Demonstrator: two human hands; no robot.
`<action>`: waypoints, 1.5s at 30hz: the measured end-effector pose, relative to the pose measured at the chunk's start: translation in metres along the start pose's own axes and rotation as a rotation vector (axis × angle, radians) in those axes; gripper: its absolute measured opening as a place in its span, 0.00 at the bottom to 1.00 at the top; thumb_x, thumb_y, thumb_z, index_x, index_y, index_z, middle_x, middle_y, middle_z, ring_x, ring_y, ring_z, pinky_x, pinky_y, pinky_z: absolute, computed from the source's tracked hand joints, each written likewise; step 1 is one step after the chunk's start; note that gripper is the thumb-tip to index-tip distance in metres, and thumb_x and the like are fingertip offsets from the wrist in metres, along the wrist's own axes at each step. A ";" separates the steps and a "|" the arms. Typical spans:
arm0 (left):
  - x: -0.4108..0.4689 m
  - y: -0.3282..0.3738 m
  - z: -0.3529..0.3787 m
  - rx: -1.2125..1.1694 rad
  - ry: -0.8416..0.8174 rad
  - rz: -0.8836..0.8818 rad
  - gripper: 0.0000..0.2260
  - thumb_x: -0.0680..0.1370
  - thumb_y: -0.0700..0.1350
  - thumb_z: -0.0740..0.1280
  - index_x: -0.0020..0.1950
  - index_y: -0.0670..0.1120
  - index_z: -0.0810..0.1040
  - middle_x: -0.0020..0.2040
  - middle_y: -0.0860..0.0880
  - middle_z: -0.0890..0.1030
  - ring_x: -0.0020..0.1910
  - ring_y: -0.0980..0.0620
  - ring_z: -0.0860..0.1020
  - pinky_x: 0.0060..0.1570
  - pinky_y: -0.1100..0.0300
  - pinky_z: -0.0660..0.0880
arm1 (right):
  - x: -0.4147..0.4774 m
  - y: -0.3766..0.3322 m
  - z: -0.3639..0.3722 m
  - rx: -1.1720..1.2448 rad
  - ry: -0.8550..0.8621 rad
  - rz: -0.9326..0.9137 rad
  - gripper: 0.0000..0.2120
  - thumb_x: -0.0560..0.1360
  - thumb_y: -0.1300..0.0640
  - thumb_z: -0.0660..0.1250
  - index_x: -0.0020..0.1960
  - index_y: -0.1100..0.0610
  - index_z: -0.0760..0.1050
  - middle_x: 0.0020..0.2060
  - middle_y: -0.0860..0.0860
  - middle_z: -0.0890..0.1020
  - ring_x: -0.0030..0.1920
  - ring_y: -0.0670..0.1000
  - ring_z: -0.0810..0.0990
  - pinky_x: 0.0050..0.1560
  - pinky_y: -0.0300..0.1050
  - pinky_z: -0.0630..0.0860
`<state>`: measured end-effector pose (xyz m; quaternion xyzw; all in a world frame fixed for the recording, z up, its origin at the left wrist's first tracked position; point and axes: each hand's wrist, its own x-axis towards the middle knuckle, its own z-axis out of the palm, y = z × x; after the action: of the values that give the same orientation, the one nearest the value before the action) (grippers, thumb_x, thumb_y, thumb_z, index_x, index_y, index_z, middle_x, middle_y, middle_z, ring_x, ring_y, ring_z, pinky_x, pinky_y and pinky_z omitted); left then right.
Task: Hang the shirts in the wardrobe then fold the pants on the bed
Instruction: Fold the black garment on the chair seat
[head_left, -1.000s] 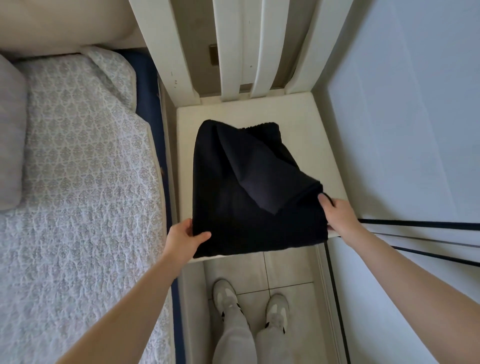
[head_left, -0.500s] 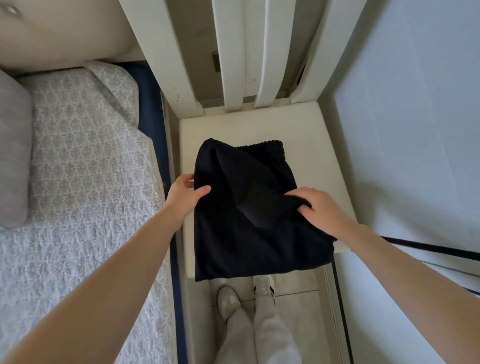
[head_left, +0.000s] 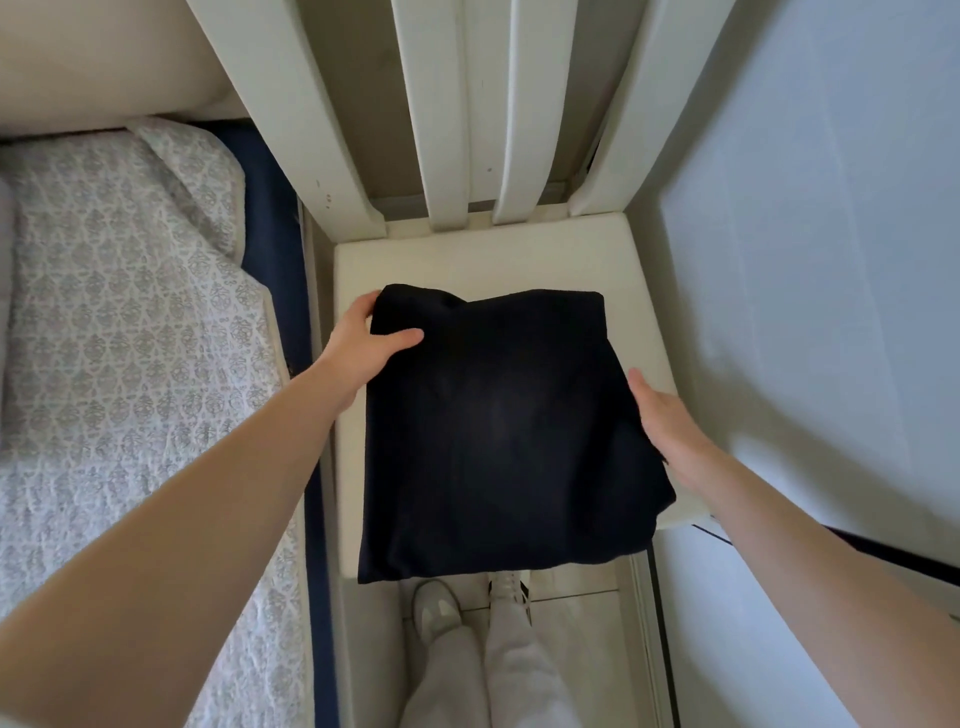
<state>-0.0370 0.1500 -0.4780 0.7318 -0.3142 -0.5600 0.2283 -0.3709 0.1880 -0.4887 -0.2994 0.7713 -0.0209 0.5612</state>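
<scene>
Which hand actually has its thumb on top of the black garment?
The left hand, at the far left corner of the black garment, thumb on top. The right hand only lies flat against the right edge.

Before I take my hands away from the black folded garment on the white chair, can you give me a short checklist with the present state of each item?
1. Garment is folded into a compact shape: ok, the black garment shows one smooth top face.
2. Garment fully supported by the chair seat: not ok, its near edge hangs past the seat front.
3. Left hand has control: ok, thumb on top at the far left corner.
4. Right hand has control: cannot tell, it lies against the right edge, grip hidden.
5. Garment placed on the bed: not ok, it lies on the chair.
</scene>
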 end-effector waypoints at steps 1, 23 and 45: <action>0.001 0.005 0.002 0.039 -0.017 0.027 0.28 0.76 0.45 0.73 0.73 0.51 0.67 0.63 0.55 0.74 0.60 0.52 0.74 0.56 0.57 0.73 | -0.001 0.005 0.001 0.006 -0.019 0.007 0.34 0.74 0.30 0.57 0.60 0.58 0.77 0.54 0.53 0.82 0.56 0.56 0.80 0.62 0.53 0.74; -0.044 -0.066 -0.010 -0.074 -0.038 -0.199 0.29 0.72 0.54 0.75 0.70 0.51 0.72 0.60 0.53 0.81 0.59 0.51 0.79 0.64 0.48 0.74 | -0.006 0.029 0.005 -0.097 0.069 -0.118 0.20 0.82 0.44 0.54 0.56 0.59 0.74 0.51 0.55 0.79 0.52 0.55 0.79 0.55 0.52 0.75; -0.082 -0.104 0.019 -0.234 0.100 -0.345 0.25 0.74 0.49 0.74 0.69 0.48 0.72 0.56 0.52 0.80 0.57 0.49 0.79 0.60 0.50 0.76 | -0.067 0.037 0.082 -0.672 0.548 -0.225 0.49 0.71 0.37 0.68 0.78 0.57 0.45 0.74 0.60 0.57 0.73 0.66 0.58 0.69 0.68 0.59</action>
<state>-0.0484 0.2820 -0.4991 0.7701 -0.1057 -0.5865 0.2277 -0.3025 0.2750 -0.4755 -0.5304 0.8182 0.0914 0.2023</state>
